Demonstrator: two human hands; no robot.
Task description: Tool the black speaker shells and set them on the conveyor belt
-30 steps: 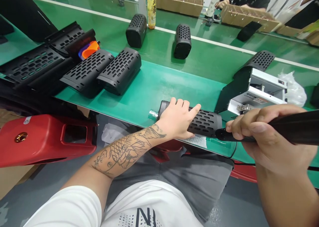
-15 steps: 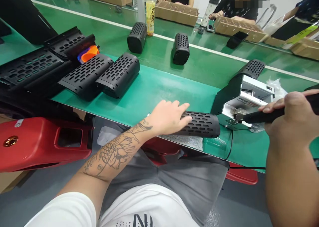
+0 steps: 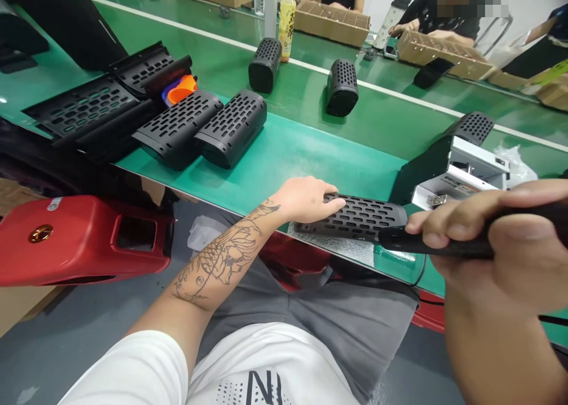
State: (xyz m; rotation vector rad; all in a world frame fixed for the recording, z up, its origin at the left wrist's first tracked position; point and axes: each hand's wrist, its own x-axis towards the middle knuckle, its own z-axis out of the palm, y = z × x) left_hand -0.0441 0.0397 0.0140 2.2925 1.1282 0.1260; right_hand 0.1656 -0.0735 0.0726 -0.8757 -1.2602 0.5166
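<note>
Head view: housing under left grip

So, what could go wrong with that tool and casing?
The black tool in the right hand might slip and scratch the slotted casing, whose end it appears to reach. The casing lies near the front edge of the table, so it could slide off if the left hand, resting on it, shifts.

Perforated housing of matt black plastic, handheld tool in smooth dark plastic, work surface smooth green with faint sheen, clear film crinkled and glossy, device casing partly silvery and metal-looking, stool in glossy red plastic, box of brown cardboard, trousers of matt grey cloth.
</note>
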